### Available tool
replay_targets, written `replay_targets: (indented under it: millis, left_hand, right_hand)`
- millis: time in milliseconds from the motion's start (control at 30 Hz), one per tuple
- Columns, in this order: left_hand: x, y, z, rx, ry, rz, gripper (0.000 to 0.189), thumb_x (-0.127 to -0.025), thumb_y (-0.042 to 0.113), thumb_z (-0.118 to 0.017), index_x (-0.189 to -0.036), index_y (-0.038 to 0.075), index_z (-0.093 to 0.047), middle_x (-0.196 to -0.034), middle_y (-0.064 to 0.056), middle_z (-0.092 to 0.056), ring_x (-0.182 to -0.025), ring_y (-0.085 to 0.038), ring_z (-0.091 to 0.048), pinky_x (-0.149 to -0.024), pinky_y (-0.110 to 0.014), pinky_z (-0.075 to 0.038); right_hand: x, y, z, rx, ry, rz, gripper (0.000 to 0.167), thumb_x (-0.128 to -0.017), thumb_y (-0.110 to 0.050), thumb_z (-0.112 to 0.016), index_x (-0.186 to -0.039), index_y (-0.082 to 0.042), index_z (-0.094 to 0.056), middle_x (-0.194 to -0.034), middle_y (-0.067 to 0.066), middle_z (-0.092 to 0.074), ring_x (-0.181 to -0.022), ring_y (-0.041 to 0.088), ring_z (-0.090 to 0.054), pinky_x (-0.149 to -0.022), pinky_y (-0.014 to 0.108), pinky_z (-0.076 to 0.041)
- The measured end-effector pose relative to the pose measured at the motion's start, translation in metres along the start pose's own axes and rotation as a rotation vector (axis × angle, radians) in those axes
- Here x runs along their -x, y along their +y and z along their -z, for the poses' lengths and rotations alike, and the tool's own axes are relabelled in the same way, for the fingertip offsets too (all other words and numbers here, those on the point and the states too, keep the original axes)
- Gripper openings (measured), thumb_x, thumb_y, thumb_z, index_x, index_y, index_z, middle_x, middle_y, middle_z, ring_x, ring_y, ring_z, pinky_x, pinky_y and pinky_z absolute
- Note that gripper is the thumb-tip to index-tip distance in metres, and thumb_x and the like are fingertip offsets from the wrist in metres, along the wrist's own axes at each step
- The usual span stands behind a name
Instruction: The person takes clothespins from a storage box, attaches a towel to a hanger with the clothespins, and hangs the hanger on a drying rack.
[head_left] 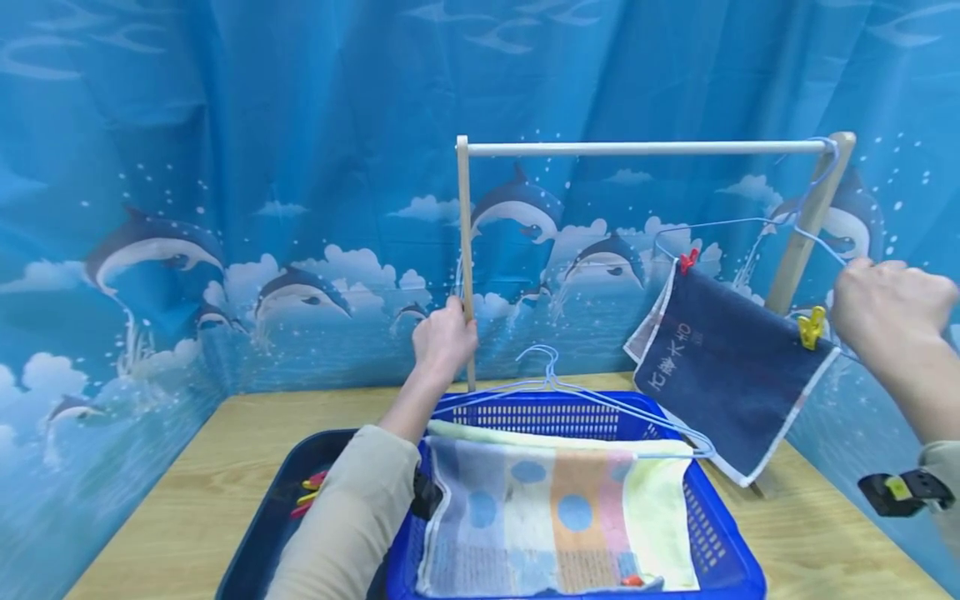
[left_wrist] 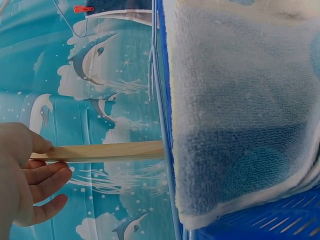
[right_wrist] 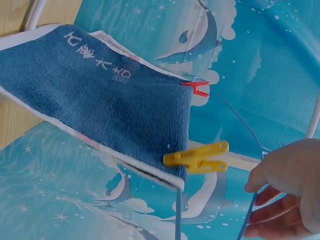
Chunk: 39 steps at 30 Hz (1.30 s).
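My left hand [head_left: 446, 337] grips the left post [head_left: 466, 225] of a wooden drying rack, thumb on one side and fingers on the other in the left wrist view. At the right, my right hand [head_left: 892, 308] holds the sloping side of a light-blue wire hanger [head_left: 738, 222], whose hook loops over the right end of the white rail [head_left: 637, 149]. A dark blue towel [head_left: 727, 367] with pale lettering hangs tilted from that hanger. One red clothespin [head_left: 688, 260] and one yellow clothespin [right_wrist: 195, 157] fasten it there.
A blue plastic basket [head_left: 731, 542] holds a patterned towel [head_left: 525, 517] with another blue hanger [head_left: 551, 381] across it. Left of it, a dark tray [head_left: 258, 542] contains several clothespins [head_left: 307, 497]. The wooden table [head_left: 187, 500] meets a dolphin-print curtain [head_left: 300, 208] behind.
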<state>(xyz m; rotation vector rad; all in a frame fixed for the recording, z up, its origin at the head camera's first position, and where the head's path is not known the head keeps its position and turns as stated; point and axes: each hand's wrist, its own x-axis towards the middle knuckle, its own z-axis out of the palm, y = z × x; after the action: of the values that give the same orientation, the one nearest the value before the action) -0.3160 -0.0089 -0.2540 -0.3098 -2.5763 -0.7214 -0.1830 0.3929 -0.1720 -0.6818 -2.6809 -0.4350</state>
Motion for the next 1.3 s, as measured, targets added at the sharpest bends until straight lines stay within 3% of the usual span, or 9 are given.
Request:
replay_targets:
  millis: [100,233,400,567,733,933,1100,1300]
  left_hand:
    - [0.001,-0.001,0.000,0.001,0.004,-0.003,0.018,-0.093,0.023,-0.056,-0.098,0.006,-0.055,-0.075,-0.009,-0.060,-0.056,-0.019,-0.056,-0.047,-0.028,-0.043]
    - [0.001,-0.001,0.000,0.002,0.003,-0.007,0.018,-0.093,0.023,-0.055,-0.097,0.006,-0.055,-0.074,-0.008,-0.060,-0.055,-0.018,-0.056,-0.047,-0.028,-0.043]
    - [0.000,-0.001,-0.001,-0.003,-0.002,-0.006,0.018,-0.093,0.024,-0.055,-0.097,0.006,-0.054,-0.074,-0.008,-0.060,-0.055,-0.018,-0.056,-0.047,-0.028,-0.043]
    - [0.000,-0.001,-0.001,-0.019,0.003,-0.009,0.019,-0.093,0.024,-0.055,-0.098,0.006,-0.054,-0.074,-0.008,-0.060,-0.055,-0.018,-0.056,-0.046,-0.027,-0.043]
    - [-0.001,-0.001,-0.001,-0.041,0.004,-0.011,0.019,-0.093,0.025,-0.055,-0.097,0.007,-0.054,-0.073,-0.007,-0.060,-0.054,-0.018,-0.055,-0.046,-0.027,-0.042]
    - [-0.001,0.000,0.000,-0.057,0.001,-0.017,0.019,-0.092,0.025,-0.056,-0.097,0.006,-0.055,-0.071,-0.007,-0.059,-0.053,-0.017,-0.054,-0.045,-0.028,-0.042]
    - [-0.001,0.001,0.001,-0.074,-0.002,-0.018,0.018,-0.092,0.024,-0.057,-0.097,0.007,-0.056,-0.069,-0.006,-0.057,-0.052,-0.017,-0.054,-0.045,-0.028,-0.042]
    - [-0.001,0.002,0.002,-0.111,-0.002,-0.018,0.019,-0.091,0.024,-0.057,-0.097,0.006,-0.057,-0.067,-0.004,-0.056,-0.052,-0.017,-0.053,-0.046,-0.027,-0.041]
  right_hand:
    - [-0.003,-0.004,-0.002,-0.001,0.002,-0.017,0.036,-0.090,-0.003,-0.046,-0.108,0.025,-0.030,-0.086,0.039,-0.040,-0.064,0.042,-0.047,-0.057,0.051,-0.041]
    - [-0.005,-0.009,-0.005,-0.024,0.029,-0.014,0.047,-0.088,-0.008,-0.054,-0.111,0.024,-0.028,-0.098,0.044,-0.034,-0.068,0.047,-0.046,-0.058,0.053,-0.041]
    - [-0.004,-0.014,-0.006,-0.070,0.047,0.017,0.034,-0.089,-0.008,-0.049,-0.099,0.020,-0.032,-0.084,0.034,-0.029,-0.068,0.048,-0.041,-0.052,0.052,-0.038]
    - [0.002,-0.021,-0.005,-0.108,0.105,0.069,0.031,-0.089,-0.006,-0.044,-0.102,0.020,-0.033,-0.087,0.034,-0.028,-0.075,0.051,-0.037,-0.052,0.057,-0.037]
    - [0.008,-0.030,-0.007,-0.115,0.225,0.115,0.034,-0.087,-0.011,-0.048,-0.100,0.018,-0.036,-0.089,0.036,-0.033,-0.076,0.052,-0.039,-0.051,0.058,-0.037]
    - [0.017,-0.040,-0.014,-0.133,0.354,0.180,0.041,-0.086,-0.027,-0.059,-0.082,0.008,-0.040,-0.074,0.026,-0.039,-0.062,0.042,-0.042,-0.040,0.046,-0.032]
    - [0.027,-0.049,-0.022,-0.188,0.353,0.215,0.044,-0.083,-0.034,-0.064,-0.076,0.003,-0.041,-0.068,0.021,-0.039,-0.055,0.036,-0.040,-0.037,0.041,-0.031]
    - [0.041,-0.062,-0.037,-0.221,0.321,0.278,0.044,-0.081,-0.032,-0.068,-0.081,0.007,-0.046,-0.071,0.023,-0.045,-0.059,0.038,-0.045,-0.038,0.043,-0.034]
